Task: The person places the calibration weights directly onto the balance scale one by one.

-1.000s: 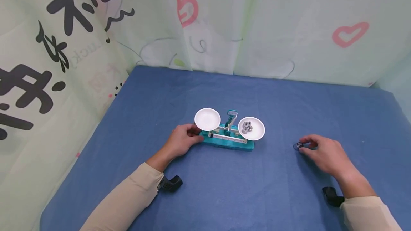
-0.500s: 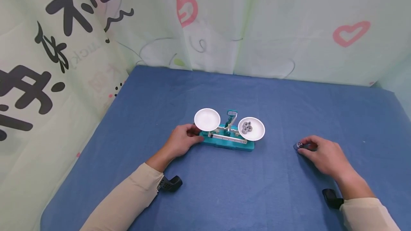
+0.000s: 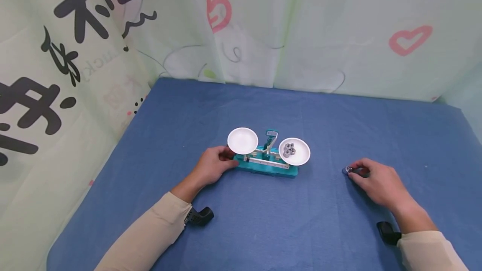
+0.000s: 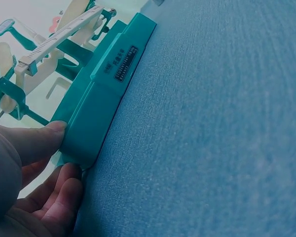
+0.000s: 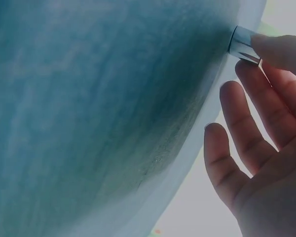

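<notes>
A teal balance scale point(image 3: 265, 167) stands mid-table with two white pans. Its left pan point(image 3: 242, 140) is bare and sits higher; the right pan point(image 3: 301, 158) bears several small metal weights point(image 3: 289, 149). My left hand point(image 3: 212, 164) grips the left end of the scale's base point(image 4: 96, 103), thumb on top and fingers at its lower edge in the left wrist view. Out to the right, my right hand point(image 3: 382, 181) pinches a shiny metal cylinder weight point(image 5: 244, 44) between thumb and fingertips, close over the cloth. The other fingers of that hand are spread apart.
A blue cloth point(image 3: 263, 221) covers the table. Pale printed curtains point(image 3: 320, 32) hang behind it and along the left side. A black wrist camera point(image 3: 201, 216) sits on the left forearm, and another black camera point(image 3: 388, 233) on the right one.
The right hand and the weight it pinches have shifted very slightly to the left. The left hand and the scale stay in place.
</notes>
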### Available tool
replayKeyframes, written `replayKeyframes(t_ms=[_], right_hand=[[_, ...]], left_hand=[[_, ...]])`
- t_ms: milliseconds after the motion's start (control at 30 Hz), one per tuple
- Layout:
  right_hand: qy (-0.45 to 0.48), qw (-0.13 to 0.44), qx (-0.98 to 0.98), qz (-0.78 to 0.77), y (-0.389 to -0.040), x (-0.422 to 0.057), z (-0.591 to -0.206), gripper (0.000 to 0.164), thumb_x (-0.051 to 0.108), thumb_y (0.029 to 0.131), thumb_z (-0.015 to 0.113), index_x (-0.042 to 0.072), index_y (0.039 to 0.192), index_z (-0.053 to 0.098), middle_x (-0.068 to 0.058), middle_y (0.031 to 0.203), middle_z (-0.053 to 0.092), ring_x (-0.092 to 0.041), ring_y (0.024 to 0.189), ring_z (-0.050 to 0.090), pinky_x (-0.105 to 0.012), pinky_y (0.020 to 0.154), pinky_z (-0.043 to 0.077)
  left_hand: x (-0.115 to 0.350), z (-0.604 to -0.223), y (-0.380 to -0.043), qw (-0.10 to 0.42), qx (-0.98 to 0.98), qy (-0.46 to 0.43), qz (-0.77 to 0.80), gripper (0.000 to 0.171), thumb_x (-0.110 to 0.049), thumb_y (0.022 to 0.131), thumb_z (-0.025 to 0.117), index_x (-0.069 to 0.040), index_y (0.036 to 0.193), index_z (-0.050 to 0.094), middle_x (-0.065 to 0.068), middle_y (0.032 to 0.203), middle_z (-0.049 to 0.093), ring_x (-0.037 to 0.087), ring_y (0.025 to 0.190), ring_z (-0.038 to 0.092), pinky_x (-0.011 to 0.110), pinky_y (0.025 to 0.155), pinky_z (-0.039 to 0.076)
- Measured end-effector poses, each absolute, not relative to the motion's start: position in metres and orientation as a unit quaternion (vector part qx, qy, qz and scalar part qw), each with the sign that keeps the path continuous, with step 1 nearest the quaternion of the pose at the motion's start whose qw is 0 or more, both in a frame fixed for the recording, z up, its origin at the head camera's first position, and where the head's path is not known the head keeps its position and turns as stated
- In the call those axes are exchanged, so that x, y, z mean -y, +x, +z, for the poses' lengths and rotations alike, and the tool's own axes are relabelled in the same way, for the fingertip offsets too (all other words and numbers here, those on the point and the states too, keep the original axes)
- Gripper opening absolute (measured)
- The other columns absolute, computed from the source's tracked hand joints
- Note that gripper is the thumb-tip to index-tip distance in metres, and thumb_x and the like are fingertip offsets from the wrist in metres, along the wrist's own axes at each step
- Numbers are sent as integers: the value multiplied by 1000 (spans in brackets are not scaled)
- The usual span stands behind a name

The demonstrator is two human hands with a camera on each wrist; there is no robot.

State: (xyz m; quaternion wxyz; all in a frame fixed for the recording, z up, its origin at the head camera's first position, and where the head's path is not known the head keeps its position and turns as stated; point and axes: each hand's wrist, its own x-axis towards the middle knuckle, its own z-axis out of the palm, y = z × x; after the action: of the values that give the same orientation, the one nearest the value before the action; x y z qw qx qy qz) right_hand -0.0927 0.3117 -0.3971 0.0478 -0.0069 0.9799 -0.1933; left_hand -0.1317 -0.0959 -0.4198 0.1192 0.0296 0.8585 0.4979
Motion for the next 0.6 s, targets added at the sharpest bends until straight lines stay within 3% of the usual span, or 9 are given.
replayKeyframes(t_ms=[600], right_hand=[[-29,3,-978,-207,-91,-305,-389,21,12,90,73,1,107,66,-25,102,65,-43,92,58,-56,72,46]], left_hand=[[96,-420,-132,115,-857,36,500,24,-14,89,77,-2,108,70,5,98,70,18,90,65,39,82,52]])
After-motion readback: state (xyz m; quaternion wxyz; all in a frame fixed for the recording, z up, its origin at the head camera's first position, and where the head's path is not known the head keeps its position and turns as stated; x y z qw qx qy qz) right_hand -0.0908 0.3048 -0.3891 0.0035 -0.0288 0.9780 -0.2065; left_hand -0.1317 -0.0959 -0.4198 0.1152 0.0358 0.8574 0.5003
